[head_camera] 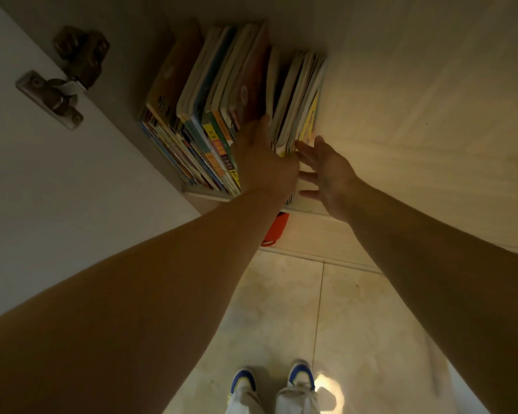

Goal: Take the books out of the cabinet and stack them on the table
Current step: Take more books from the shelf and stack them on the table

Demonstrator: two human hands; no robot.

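Several thin, colourful books stand upright on a cabinet shelf (205,196). A large group of books (204,94) fills the left side, and a smaller bundle of books (299,94) with a yellow cover stands to its right against the cabinet wall. My left hand (263,156) reaches into the gap between the two groups, its straight fingers pressed against the left side of the smaller bundle. Just right of that bundle's front edge is my right hand (326,171), fingers spread, fingertips touching the bundle's spines.
The open cabinet door (42,180) with two metal hinges (57,94) stands at the left. A red object (277,230) lies on the level below the shelf. Pale floor tiles (356,318) and my two shoes (272,383) are below.
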